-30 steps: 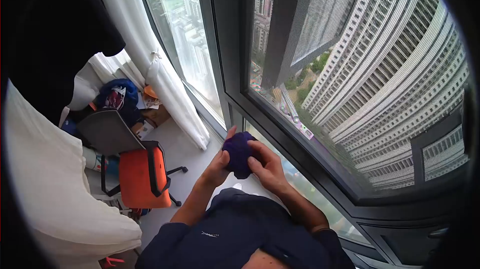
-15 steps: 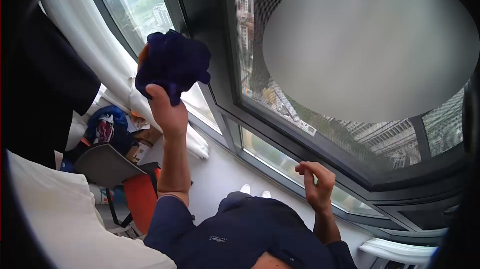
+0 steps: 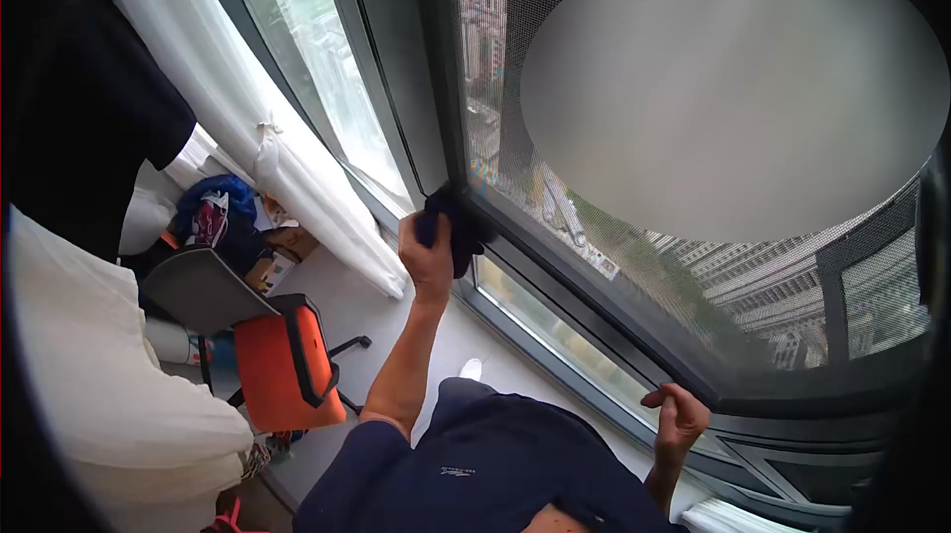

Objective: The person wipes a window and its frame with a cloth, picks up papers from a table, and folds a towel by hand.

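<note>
A bunched dark navy cloth (image 3: 458,232) is in my left hand (image 3: 428,254), whose fingers are wrapped round it. The cloth is pressed against the dark window frame (image 3: 555,287) at its lower left corner, beside the insect screen (image 3: 485,77). Close to the bottom rail, my right hand (image 3: 682,416) is held with its fingers curled in and nothing visible in them. Whether that hand touches the rail, I cannot tell.
At the left are white curtains (image 3: 282,171) and an office chair with an orange seat (image 3: 282,374). Behind it lies a pile of bags (image 3: 223,211) and boxes. Another person's dark sleeve (image 3: 158,127) shows at the upper left. Pale cloth (image 3: 129,384) hangs at lower left.
My left hand has brought the cloth down and to the right, from high by the frame to its lower corner. My right hand has shifted right and lower. The view has moved slightly.
</note>
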### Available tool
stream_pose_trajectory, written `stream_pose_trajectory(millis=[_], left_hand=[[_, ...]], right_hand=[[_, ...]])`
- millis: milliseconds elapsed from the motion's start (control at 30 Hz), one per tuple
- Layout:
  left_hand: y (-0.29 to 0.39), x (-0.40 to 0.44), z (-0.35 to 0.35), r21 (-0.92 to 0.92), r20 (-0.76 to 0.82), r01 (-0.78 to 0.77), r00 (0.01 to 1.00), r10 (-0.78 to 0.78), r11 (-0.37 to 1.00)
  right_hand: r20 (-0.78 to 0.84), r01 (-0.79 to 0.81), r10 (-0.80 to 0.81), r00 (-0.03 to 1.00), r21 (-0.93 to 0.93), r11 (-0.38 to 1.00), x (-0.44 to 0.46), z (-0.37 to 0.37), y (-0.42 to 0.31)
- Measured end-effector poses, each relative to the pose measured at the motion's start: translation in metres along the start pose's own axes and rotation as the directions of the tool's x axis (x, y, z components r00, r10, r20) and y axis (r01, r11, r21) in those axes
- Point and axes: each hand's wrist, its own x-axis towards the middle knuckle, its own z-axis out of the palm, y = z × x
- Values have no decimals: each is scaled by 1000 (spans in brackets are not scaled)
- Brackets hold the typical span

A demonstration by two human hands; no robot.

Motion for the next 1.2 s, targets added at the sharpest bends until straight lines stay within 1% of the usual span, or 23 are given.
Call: stream_pose_trajectory(millis=[67,100,133,200,233,300,367,467,500,600,633,667,700,733,767,867,900,933,967,1000,1033,1133,1200], left_hand=[[30,11,-1,55,-126,-66,989,72,996],[49,16,0,45,-178,-162,970,167,986],[62,19,2,127,-116,-164,977,179,978],[81,22,5,286,13,-176,984,179,942],[85,28,5,364,36,-73,997,64,928],[88,36,7,373,106,45,990,-90,927],[94,39,3,355,190,184,946,-264,917],[98,46,-4,378,264,203,911,-316,903],[101,44,0,547,173,64,967,-187,835],[119,35,8,715,147,-159,986,76,681],[120,30,10,736,133,-176,984,115,654],[115,32,11,583,108,-4,992,-72,813],[106,40,10,403,130,189,957,-260,895],[99,42,8,213,189,393,882,-432,895],[102,40,5,-157,349,574,794,-499,804],[97,31,7,-248,498,754,638,-587,609],[100,25,8,-169,373,654,735,-566,738],[99,30,5,0,264,532,817,-513,847],[97,37,2,186,169,403,885,-433,896],[95,42,-1,377,97,274,938,-332,885],[96,50,-9,446,132,222,942,-309,867],[124,43,0,642,77,103,977,-197,760],[105,44,6,495,84,234,946,-314,837]], right_hand=[[52,40,-41,998,32,999,-1,-7,7],[84,88,-89,993,18,996,-2,-12,16],[123,120,-116,986,-21,993,-1,-16,16],[137,129,-127,982,-1,992,-2,-17,20],[114,160,-160,980,12,987,0,-14,17],[163,175,-168,972,-26,984,4,-17,11],[221,176,-165,961,-28,984,4,-23,9],[281,198,-196,940,21,980,9,-27,7],[299,209,-207,932,24,978,10,-28,7],[333,235,-232,914,31,972,9,-33,13],[330,246,-245,911,41,968,9,-33,15],[323,252,-254,912,49,967,8,-33,17],[307,265,-269,913,54,963,8,-30,17],[291,279,-283,914,56,959,9,-27,15],[278,304,-309,910,61,951,10,-27,13],[308,316,-319,896,59,947,11,-27,12],[342,263,-267,901,60,963,11,-31,10],[346,254,-265,900,76,964,12,-30,10],[352,244,-260,899,89,966,12,-30,9],[359,233,-253,899,98,967,12,-31,8],[360,206,-220,907,77,976,10,-31,5],[335,234,-224,915,10,972,8,-29,5],[305,216,-216,928,33,976,6,-27,7]])
